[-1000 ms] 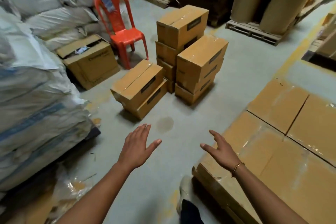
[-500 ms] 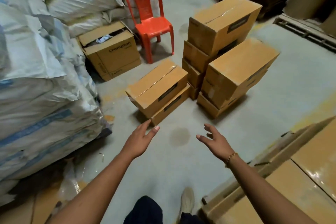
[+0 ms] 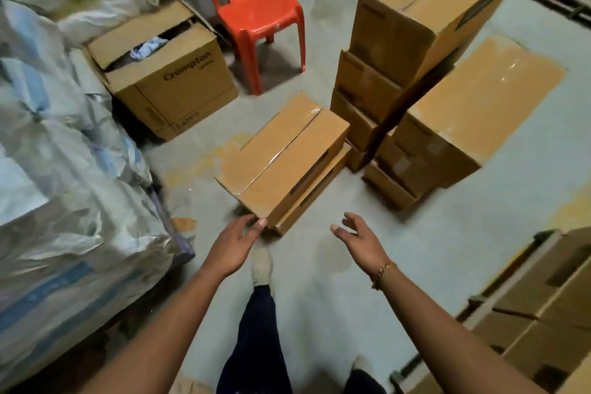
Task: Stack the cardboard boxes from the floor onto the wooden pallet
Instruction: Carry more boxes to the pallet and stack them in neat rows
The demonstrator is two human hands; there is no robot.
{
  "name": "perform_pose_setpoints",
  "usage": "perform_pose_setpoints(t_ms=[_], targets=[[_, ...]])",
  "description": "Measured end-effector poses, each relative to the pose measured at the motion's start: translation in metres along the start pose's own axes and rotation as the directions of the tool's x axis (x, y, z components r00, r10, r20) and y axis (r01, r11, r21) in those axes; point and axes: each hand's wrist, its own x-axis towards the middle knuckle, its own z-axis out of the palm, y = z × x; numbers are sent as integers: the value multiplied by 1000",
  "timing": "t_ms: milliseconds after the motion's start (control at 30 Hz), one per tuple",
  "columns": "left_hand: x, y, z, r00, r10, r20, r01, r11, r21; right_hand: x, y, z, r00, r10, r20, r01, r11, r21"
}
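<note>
— Cardboard box (image 3: 281,157), where was it?
— On the floor (image 3: 447,234) at twelve o'clock, atop a lower box (image 3: 315,192).
— Grips?
— Left grip (image 3: 235,245) released, fingertips (image 3: 261,223) at its near corner; right grip (image 3: 359,238) released, apart.

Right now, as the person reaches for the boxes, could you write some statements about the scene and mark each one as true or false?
1. The left hand is at the near corner of the top box of the low stack. True.
2. The right hand grips a box. False: it is open over the floor and holds nothing.
3. The red chair lies on its side. False: it stands upright.
4. The Crompton box is open at the top. True.
5. The low stack holds four boxes. False: two are visible.
</note>
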Motion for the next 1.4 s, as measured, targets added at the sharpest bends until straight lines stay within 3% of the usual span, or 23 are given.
perform_pose_setpoints(t_ms=[167, 367, 567, 700, 833, 1033, 1167, 1400], targets=[[151, -27, -46, 996, -8, 83, 4, 999, 45, 115, -27, 60, 988, 144, -61, -136, 984, 115], [328, -69, -64, 996, 0, 87, -15, 984, 175, 254, -22, 128, 952, 292, -94, -266, 938, 222], [454, -112, -53, 994, -56, 97, 25, 955, 295, 347, 19, 182, 893, 443, -82, -385, 844, 375], [505, -142, -39, 984, -111, 137, 79, 972, 223, 378, 43, 209, 860, 511, 3, -462, 775, 431], [522, -149, -31, 985, -129, 118, 115, 987, 111, 392, 51, 224, 868, 497, 17, -433, 738, 518], [505, -144, -25, 996, -34, 83, 26, 995, 96, 379, 49, 228, 873, 464, -150, -322, 780, 537], [459, -123, -34, 997, -13, 76, 7, 996, 86, 332, 24, 209, 855, 448, -261, -267, 812, 519], [337, -70, -75, 990, 53, 132, -65, 994, 83, 195, -19, 184, 827, 452, -335, -227, 813, 537]])
